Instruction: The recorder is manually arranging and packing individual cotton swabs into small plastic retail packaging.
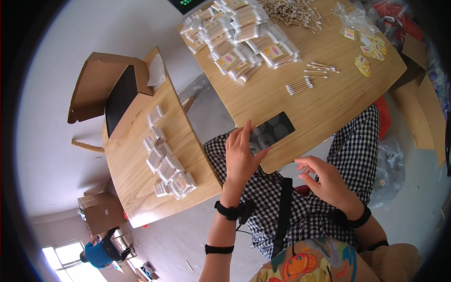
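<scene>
Reaching over the left end of a dark slab (pixel 277 130) with the left hand (pixel 241 157), thumb by its lower edge, fingers by its upper one. Cannot tell whether gripping or merely touching. Sits near the close corner of the counter (pixel 343 101), long axis slanting from lower left to upper right, roughly along the counter's near edge; points its uncovered end up and right, away from the left hand. Cannot tell whether flat or slightly lifted.

Holding nothing in the right hand (pixel 324 181), fingers loosely curled, hanging above the lap, off the counter's edge and apart from the slab.

Beyond the slab, set out on the counter: a short row of swabs (pixel 299 86), a few loose swabs (pixel 324 67), yellow cards (pixel 374 48), stacked packs (pixel 242 40). To the left, on a second counter (pixel 124 171): more packs (pixel 167 162) and an open box (pixel 134 101).
</scene>
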A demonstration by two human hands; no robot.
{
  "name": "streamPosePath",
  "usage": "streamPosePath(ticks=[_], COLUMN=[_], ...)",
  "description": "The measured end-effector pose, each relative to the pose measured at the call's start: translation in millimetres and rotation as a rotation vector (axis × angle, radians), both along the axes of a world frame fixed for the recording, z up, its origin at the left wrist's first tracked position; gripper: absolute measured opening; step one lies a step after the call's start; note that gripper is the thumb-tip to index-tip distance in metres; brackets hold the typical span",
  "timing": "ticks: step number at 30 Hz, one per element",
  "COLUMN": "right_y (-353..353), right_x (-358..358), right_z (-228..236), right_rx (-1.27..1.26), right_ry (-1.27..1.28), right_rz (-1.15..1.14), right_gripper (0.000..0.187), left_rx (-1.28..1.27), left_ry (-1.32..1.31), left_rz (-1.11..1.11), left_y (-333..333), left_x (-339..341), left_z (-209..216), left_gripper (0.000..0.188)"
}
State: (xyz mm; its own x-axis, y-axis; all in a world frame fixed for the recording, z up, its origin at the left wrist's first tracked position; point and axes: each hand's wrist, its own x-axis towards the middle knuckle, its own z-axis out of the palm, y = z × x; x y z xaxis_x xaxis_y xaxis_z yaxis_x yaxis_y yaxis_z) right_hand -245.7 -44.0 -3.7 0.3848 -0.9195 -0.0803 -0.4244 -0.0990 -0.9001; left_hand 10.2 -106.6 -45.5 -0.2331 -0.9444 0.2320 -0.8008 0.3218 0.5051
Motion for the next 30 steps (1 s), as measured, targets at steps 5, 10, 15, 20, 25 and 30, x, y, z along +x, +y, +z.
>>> streamPosePath(ticks=[5, 10, 15, 20, 25, 30], right_y=[-4, -33, -89, -162, -212, -243], right_x=[-6, -22, -51, -82, -103, -100], right_z=[-1, -2, -3, -16, -41, -63], right_rx=[0.018, -0.121, -0.298, -0.611, -0.633, -0.464], right_ry=[-0.004, 0.012, 0.118, 0.257, 0.323, 0.204], right_rz=[-0.026, -0.106, -0.223, -0.291, -0.292, -0.291], right_gripper=[0.040, 0.038, 0.039, 0.045, 0.039, 0.022], left_rx=[0.075, -0.015, -0.074, -0.213, -0.179, -0.216], left_ry=[-0.055, 0.061, 0.127, 0.049, 0.142, 0.125], left_rz=[0.027, 0.045, -0.063, -0.026, 0.002, -0.140], left_y=[-2, -2, -39, -100, -97, -89], left_x=[-22, -52, -103, -135, -143, -134], left_z=[8, 5, -3, -23, -28, -33], left_gripper=[0.097, 0.082, 0.066, 0.059, 0.043, 0.038])
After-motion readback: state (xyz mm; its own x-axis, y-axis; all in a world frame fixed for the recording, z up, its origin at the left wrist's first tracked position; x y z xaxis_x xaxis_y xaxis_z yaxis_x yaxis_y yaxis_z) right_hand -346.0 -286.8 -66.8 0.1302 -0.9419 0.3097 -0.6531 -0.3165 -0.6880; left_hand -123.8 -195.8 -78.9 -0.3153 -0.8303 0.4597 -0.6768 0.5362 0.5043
